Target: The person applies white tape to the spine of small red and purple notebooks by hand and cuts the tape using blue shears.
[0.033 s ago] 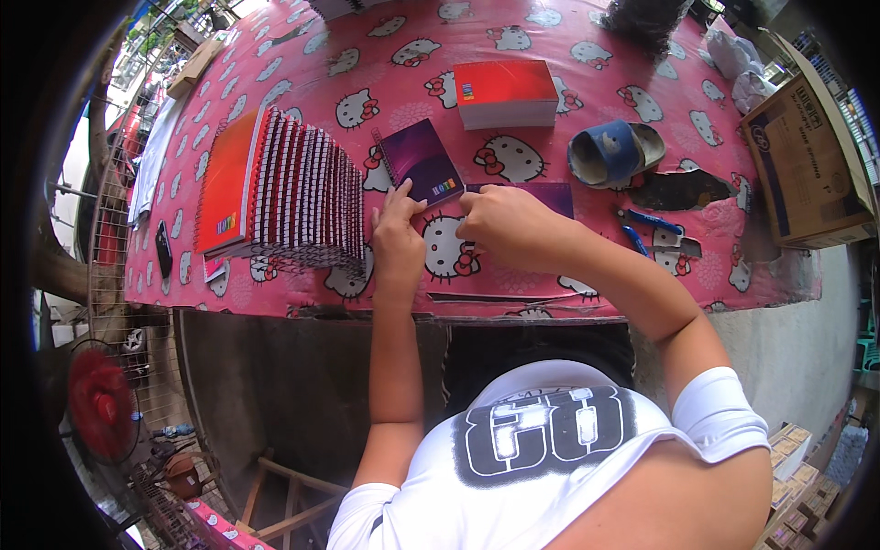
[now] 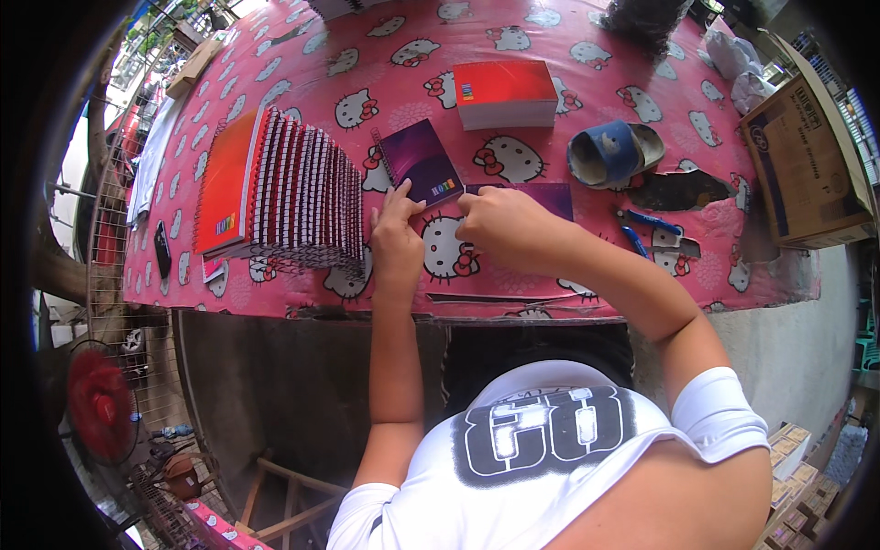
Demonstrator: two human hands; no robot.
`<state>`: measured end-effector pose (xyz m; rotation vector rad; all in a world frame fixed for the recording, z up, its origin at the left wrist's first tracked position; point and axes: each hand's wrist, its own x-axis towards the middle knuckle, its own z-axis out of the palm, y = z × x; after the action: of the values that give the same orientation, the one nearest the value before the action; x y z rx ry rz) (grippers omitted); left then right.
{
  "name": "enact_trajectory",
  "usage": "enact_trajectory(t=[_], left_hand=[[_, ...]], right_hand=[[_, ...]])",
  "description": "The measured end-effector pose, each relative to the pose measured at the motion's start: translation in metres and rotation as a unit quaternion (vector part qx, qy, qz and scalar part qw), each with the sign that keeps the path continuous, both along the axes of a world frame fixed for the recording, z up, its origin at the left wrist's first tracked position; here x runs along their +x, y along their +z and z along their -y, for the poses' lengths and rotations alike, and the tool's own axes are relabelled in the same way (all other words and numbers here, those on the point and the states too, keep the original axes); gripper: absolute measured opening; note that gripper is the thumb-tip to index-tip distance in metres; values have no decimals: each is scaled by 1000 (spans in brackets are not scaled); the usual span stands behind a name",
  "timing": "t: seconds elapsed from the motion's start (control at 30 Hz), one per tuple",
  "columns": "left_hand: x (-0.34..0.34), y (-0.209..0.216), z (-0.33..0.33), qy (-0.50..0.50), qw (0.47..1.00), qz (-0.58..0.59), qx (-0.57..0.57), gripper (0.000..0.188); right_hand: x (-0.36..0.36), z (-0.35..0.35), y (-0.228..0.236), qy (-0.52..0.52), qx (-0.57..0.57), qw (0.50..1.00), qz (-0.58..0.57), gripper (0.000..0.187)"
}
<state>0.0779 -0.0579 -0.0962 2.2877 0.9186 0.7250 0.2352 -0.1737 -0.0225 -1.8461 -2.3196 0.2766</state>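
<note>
A small purple spiral notebook (image 2: 422, 158) lies tilted on the pink table, its coil along its left side. My left hand (image 2: 396, 240) is closed on its lower left corner, fingers by the coil and thumb on the cover. Just right of that notebook's lower corner, my right hand (image 2: 504, 223) is curled in a fist. Short dark ends of something slim show at its fingers, but what it is stays hidden. Partly covered by my right hand and wrist is a second purple cover (image 2: 550, 198).
Left of my hands stands a long row of red spiral notebooks (image 2: 302, 183). Beyond lies a red-covered stack (image 2: 504, 82). To the right are a blue slipper (image 2: 610, 153), blue pens (image 2: 653, 221), a torn patch in the tablecloth (image 2: 683, 191) and a cardboard box (image 2: 807, 160).
</note>
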Motion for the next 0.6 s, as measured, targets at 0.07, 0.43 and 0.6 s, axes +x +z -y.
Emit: enact_trajectory(t=[0.07, 0.43, 0.6], left_hand=[[-2, -3, -2, -3, 1000, 9, -15, 24], [24, 60, 50, -21, 734, 301, -609, 53], [31, 48, 57, -108, 885, 344, -295, 54]], right_hand=[[-2, 2, 0, -6, 8, 1000, 6, 18], [-1, 51, 11, -107, 259, 931, -233, 39], [36, 75, 12, -209, 421, 875, -117, 60]])
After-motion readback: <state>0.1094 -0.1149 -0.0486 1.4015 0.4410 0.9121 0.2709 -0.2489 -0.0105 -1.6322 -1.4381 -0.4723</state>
